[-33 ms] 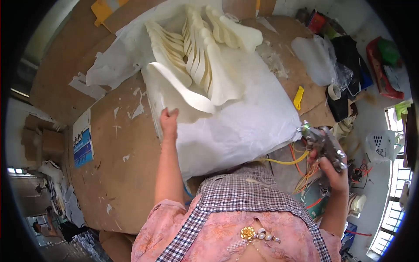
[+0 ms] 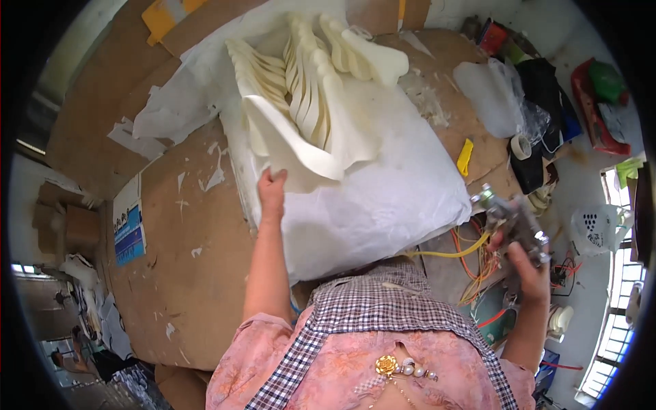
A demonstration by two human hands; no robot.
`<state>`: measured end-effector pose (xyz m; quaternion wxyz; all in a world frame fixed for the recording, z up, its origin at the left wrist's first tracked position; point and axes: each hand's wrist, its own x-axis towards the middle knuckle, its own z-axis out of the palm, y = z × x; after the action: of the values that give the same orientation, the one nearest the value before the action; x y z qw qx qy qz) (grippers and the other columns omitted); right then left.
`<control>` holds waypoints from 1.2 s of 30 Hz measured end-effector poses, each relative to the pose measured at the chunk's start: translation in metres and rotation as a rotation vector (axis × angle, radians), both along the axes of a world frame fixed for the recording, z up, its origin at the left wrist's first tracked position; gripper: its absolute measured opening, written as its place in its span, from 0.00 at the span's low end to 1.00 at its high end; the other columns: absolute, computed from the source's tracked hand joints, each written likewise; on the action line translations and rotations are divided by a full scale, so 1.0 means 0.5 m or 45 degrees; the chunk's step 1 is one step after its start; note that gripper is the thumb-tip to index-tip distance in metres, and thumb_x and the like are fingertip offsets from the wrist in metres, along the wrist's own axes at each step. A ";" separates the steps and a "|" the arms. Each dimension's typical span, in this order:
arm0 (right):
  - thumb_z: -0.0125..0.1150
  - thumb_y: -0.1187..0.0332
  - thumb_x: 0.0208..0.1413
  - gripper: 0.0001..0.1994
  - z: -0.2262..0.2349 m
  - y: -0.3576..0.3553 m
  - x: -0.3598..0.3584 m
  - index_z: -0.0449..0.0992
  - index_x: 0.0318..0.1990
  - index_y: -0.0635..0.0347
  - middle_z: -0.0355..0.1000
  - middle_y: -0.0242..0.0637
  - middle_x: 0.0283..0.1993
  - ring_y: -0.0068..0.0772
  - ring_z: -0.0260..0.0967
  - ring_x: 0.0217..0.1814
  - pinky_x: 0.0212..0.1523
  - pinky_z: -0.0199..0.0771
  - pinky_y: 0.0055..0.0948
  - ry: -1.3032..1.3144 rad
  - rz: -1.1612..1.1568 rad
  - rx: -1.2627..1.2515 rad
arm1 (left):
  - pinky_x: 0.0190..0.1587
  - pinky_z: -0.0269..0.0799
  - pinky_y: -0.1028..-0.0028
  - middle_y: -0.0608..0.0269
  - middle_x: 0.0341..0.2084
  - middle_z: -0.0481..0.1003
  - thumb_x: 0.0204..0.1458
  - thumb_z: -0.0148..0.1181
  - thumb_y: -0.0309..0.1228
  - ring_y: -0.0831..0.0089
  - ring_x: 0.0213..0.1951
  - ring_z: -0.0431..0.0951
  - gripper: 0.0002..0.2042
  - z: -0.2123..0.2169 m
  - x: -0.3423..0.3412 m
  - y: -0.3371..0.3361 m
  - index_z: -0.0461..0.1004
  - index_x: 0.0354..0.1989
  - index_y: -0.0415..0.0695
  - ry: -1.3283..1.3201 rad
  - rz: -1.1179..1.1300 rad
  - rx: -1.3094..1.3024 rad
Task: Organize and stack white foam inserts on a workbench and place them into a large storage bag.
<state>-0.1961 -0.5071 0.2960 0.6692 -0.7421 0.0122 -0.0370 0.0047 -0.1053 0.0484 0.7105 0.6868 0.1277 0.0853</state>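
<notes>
My left hand [image 2: 272, 195] is closed on the near left edge of a curved cream foam piece [image 2: 301, 152]. The piece tilts up, its thick bright rim running from upper left to lower right. Behind it, rows of similar foam pieces [image 2: 311, 85] lean together in overlapping stacks on a white-wrapped block [image 2: 369, 225]. On the right, my right hand [image 2: 526, 270] is wrapped round a metal spray gun [image 2: 514, 222], held up off the block's near right corner. The gun is somewhat blurred, and its trigger cannot be made out.
Brown cardboard [image 2: 178, 266] covers the table, with torn white scraps on it. A yellow hose [image 2: 447, 253] and orange cables [image 2: 468, 263] run beside the gun. A yellow-handled tool [image 2: 465, 158], a tape roll [image 2: 521, 146] and plastic bags [image 2: 488, 96] lie at the right.
My left hand and the foam piece have shifted slightly to the right. The spray gun in my right hand has also moved a little to the right.
</notes>
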 end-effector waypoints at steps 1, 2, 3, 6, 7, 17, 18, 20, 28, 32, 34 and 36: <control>0.55 0.67 0.52 0.30 0.017 -0.026 0.009 0.55 0.62 0.65 0.69 0.36 0.35 0.26 0.66 0.36 0.41 0.69 0.28 0.016 -0.045 -0.067 | 0.40 0.66 0.77 0.67 0.32 0.74 0.48 0.58 0.26 0.79 0.36 0.69 0.13 0.007 0.019 -0.047 0.71 0.44 0.39 0.004 -0.084 -0.094; 0.53 0.70 0.53 0.27 0.037 -0.034 0.026 0.56 0.61 0.66 0.69 0.34 0.35 0.25 0.66 0.35 0.40 0.68 0.26 0.010 -0.143 -0.027 | 0.41 0.66 0.77 0.65 0.34 0.74 0.49 0.57 0.26 0.78 0.37 0.70 0.13 0.006 0.035 -0.087 0.71 0.43 0.39 -0.012 -0.148 -0.149; 0.52 0.71 0.53 0.26 0.051 -0.047 0.049 0.57 0.61 0.66 0.69 0.33 0.35 0.24 0.66 0.34 0.39 0.68 0.25 0.028 -0.169 -0.042 | 0.42 0.66 0.77 0.63 0.36 0.74 0.49 0.56 0.26 0.77 0.37 0.71 0.13 -0.007 0.046 -0.115 0.70 0.43 0.38 -0.021 -0.203 -0.200; 0.50 0.70 0.56 0.24 0.069 -0.107 0.146 0.58 0.60 0.64 0.67 0.32 0.32 0.23 0.65 0.31 0.35 0.67 0.24 -0.031 -0.141 -0.193 | 0.45 0.66 0.72 0.58 0.39 0.73 0.48 0.55 0.26 0.69 0.41 0.72 0.14 -0.053 0.076 -0.182 0.67 0.44 0.37 0.038 -0.061 0.144; 0.51 0.71 0.55 0.22 0.073 -0.126 0.184 0.61 0.58 0.65 0.68 0.32 0.30 0.23 0.65 0.30 0.35 0.67 0.24 0.007 -0.102 -0.204 | 0.45 0.66 0.72 0.58 0.39 0.73 0.48 0.55 0.26 0.69 0.41 0.72 0.14 -0.059 0.083 -0.196 0.67 0.44 0.37 0.033 -0.057 0.142; 0.53 0.70 0.55 0.22 0.059 -0.275 0.438 0.62 0.57 0.64 0.68 0.32 0.30 0.21 0.64 0.29 0.35 0.65 0.21 -0.083 0.155 -0.147 | 0.54 0.61 0.67 0.48 0.45 0.61 0.31 0.63 0.26 0.55 0.50 0.63 0.31 0.010 0.087 -0.264 0.61 0.50 0.37 0.251 -0.033 0.979; 0.53 0.70 0.55 0.22 0.033 -0.308 0.452 0.62 0.57 0.64 0.68 0.31 0.30 0.20 0.64 0.29 0.35 0.66 0.21 -0.009 0.195 -0.199 | 0.54 0.61 0.66 0.46 0.46 0.61 0.29 0.64 0.28 0.52 0.49 0.63 0.34 0.032 0.090 -0.260 0.60 0.52 0.38 0.352 -0.165 0.963; 0.53 0.71 0.55 0.21 -0.001 -0.369 0.478 0.62 0.57 0.65 0.68 0.31 0.29 0.20 0.64 0.29 0.36 0.67 0.21 0.108 0.323 -0.297 | 0.53 0.62 0.64 0.44 0.46 0.62 0.27 0.64 0.31 0.50 0.49 0.63 0.37 0.051 0.108 -0.256 0.60 0.54 0.38 0.457 -0.295 0.951; 0.57 0.69 0.52 0.27 -0.075 -0.431 0.522 0.58 0.59 0.67 0.68 0.33 0.35 0.23 0.66 0.35 0.39 0.68 0.25 -0.088 0.156 0.131 | 0.48 0.64 0.71 0.54 0.39 0.71 0.36 0.60 0.34 0.65 0.43 0.70 0.27 0.126 0.119 -0.295 0.68 0.50 0.39 0.687 -0.332 0.509; 0.59 0.67 0.51 0.28 -0.127 -0.457 0.523 0.59 0.58 0.68 0.67 0.32 0.34 0.22 0.65 0.36 0.40 0.68 0.24 0.100 0.203 0.122 | 0.47 0.64 0.73 0.62 0.40 0.72 0.44 0.56 0.34 0.72 0.43 0.69 0.21 0.277 0.239 -0.410 0.69 0.47 0.36 0.495 -0.485 0.112; 0.59 0.67 0.50 0.28 -0.137 -0.449 0.523 0.59 0.57 0.68 0.67 0.33 0.35 0.23 0.65 0.36 0.40 0.68 0.24 0.132 0.184 0.174 | 0.49 0.61 0.72 0.62 0.39 0.72 0.45 0.56 0.35 0.72 0.44 0.68 0.21 0.250 0.375 -0.472 0.69 0.47 0.37 0.491 -0.541 0.014; 0.59 0.67 0.49 0.29 -0.139 -0.447 0.521 0.59 0.58 0.69 0.67 0.33 0.35 0.23 0.66 0.36 0.40 0.69 0.25 0.133 0.182 0.154 | 0.51 0.57 0.67 0.59 0.42 0.71 0.44 0.58 0.38 0.67 0.46 0.67 0.22 0.200 0.512 -0.577 0.69 0.46 0.38 0.586 -0.443 -0.040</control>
<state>0.0645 -0.7307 0.2265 0.7121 -0.7002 -0.0039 0.0504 0.2607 -0.3939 0.1483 0.6772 0.6887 0.1670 -0.1980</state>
